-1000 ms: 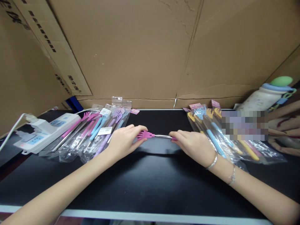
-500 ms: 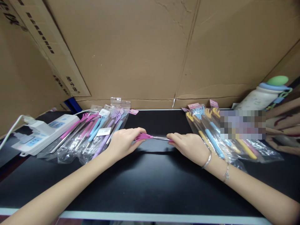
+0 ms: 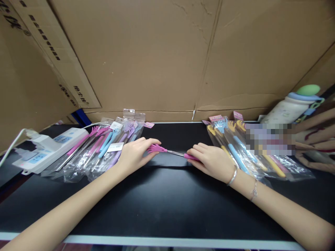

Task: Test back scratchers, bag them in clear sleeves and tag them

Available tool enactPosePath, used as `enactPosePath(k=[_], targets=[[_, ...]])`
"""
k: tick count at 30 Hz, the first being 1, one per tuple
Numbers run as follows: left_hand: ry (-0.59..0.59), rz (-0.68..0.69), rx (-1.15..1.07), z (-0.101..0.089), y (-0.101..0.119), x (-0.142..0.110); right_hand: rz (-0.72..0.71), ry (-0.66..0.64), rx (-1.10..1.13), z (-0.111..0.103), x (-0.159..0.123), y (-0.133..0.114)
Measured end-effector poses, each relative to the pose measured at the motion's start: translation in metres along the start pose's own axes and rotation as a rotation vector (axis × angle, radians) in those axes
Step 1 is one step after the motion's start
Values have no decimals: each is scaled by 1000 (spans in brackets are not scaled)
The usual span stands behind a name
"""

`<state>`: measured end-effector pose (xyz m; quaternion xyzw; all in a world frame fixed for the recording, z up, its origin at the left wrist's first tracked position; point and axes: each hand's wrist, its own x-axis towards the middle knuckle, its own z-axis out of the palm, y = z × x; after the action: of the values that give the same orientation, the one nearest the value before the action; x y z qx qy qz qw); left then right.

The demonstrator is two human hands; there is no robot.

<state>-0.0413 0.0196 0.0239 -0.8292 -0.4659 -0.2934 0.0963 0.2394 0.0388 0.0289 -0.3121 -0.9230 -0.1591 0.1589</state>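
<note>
A pink back scratcher [image 3: 176, 153] with a metal shaft is stretched between my two hands above the black table. My left hand [image 3: 134, 152] pinches its claw-shaped head between thumb and fingers. At the other end, my right hand [image 3: 209, 158] is closed around the pink handle; part of that handle is hidden by the fingers. Bagged back scratchers [image 3: 106, 143] in pink, blue and purple lie just beyond and left of my left hand. More bagged back scratchers [image 3: 237, 146], yellow and blue, lie beside my right hand.
A white power strip [image 3: 59, 144] with plugged-in adapters sits at the left. Cardboard [image 3: 146, 59] stands along the back. On the right are a white bottle [image 3: 281, 109] with a green top and another person's hand [image 3: 318, 134]. The table's pale front edge [image 3: 172, 241] runs below.
The back scratcher has tilted, its handle end now lower than its head. More of the pink handle shows at my right hand, and my left hand has shifted slightly left.
</note>
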Motion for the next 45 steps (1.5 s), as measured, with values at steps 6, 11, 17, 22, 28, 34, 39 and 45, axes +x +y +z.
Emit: enactPosePath(k=[6,11,17,22,28,34,39,45], targets=[[-43,11,-23,1,-4,0,-1,-178,167,4,-3,-3],[-37,-83,19,4,-9,1,122,-231,201,3,-2,-4],[-156,-12,12,6,-7,1,298,-246,83,5,-2,-1],[-283,148,42,13,-4,-2,303,-323,-77,1,-2,-8],[-370,171,-58,16,-8,-3,330,-309,19,-1,-3,-9],[-372,168,-53,16,-7,-3,387,-337,66,2,-3,-10],[-379,159,-41,17,-8,-4,323,-271,251,1,-2,-11],[-387,172,-48,17,-9,-4,172,-204,329,5,0,-12]])
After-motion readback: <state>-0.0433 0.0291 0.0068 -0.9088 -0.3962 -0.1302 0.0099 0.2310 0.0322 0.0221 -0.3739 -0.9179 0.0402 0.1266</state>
